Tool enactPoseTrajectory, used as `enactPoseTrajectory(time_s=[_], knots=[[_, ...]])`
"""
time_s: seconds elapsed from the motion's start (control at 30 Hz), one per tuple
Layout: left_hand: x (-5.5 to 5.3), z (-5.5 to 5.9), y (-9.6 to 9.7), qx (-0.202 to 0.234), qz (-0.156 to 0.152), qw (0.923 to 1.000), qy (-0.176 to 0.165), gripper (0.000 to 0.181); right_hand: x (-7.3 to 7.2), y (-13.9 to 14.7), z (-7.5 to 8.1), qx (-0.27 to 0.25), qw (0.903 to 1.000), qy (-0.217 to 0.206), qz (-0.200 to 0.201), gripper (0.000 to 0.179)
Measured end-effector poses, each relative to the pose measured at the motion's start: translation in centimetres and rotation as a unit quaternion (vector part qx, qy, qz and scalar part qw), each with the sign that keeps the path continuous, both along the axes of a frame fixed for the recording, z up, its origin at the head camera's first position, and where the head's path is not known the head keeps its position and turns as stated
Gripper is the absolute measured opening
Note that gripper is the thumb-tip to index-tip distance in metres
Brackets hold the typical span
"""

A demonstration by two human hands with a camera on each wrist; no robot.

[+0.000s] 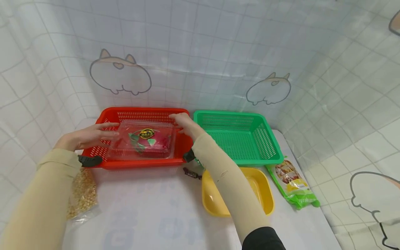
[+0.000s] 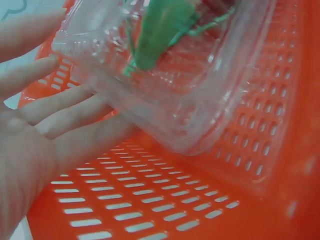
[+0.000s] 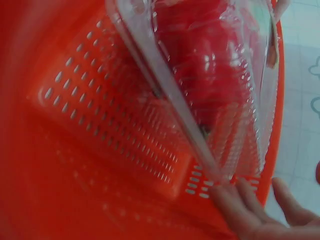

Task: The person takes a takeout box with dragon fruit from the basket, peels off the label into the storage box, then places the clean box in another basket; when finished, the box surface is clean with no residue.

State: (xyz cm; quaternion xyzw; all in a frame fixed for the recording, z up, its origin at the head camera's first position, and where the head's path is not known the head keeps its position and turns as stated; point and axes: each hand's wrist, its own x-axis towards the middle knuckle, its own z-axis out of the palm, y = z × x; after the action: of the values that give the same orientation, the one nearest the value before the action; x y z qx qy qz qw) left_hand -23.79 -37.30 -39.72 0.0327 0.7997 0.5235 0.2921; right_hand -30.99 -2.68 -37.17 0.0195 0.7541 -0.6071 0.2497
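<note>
A clear plastic clamshell box [image 1: 157, 140] with red contents, green leafy pieces and a black-and-gold label lies in the red perforated basket [image 1: 143, 163]. At its left end is my left hand [image 1: 90, 136], fingers spread and extended. In the left wrist view, its fingertips reach under the corner of the clamshell box [image 2: 165, 95]. My right hand [image 1: 186, 125] is at the opposite end, over the basket's right side. The right wrist view shows the right fingers [image 3: 230, 205] extended at the edge of the clamshell box [image 3: 210, 80]. Neither hand grips it.
A green basket [image 1: 268, 139] stands right of the red one. In front of it is a yellow tray [image 1: 262, 189], partly behind my right forearm. A green food bag [image 1: 292, 180] lies far right, a bag of yellow kernels [image 1: 82, 191] at left. A small dark-wrapped item [image 1: 191, 173] lies between.
</note>
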Motion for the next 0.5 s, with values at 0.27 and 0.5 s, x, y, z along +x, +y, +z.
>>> enactPoseTrajectory(time_s=[0.27, 0.5], knots=[[0.4, 0.4, 0.3, 0.015, 0.002, 0.9997, -0.018, 0.079, 0.0, -0.1, -0.7, 0.047, 0.9975, -0.002, 0.053, 0.018], [0.5, 0.4, 0.7, -0.005, 0.0, 1.0, -0.008, 0.083, -0.6, 0.5, -1.7, 0.043, 0.9873, -0.039, 0.148, 0.047]])
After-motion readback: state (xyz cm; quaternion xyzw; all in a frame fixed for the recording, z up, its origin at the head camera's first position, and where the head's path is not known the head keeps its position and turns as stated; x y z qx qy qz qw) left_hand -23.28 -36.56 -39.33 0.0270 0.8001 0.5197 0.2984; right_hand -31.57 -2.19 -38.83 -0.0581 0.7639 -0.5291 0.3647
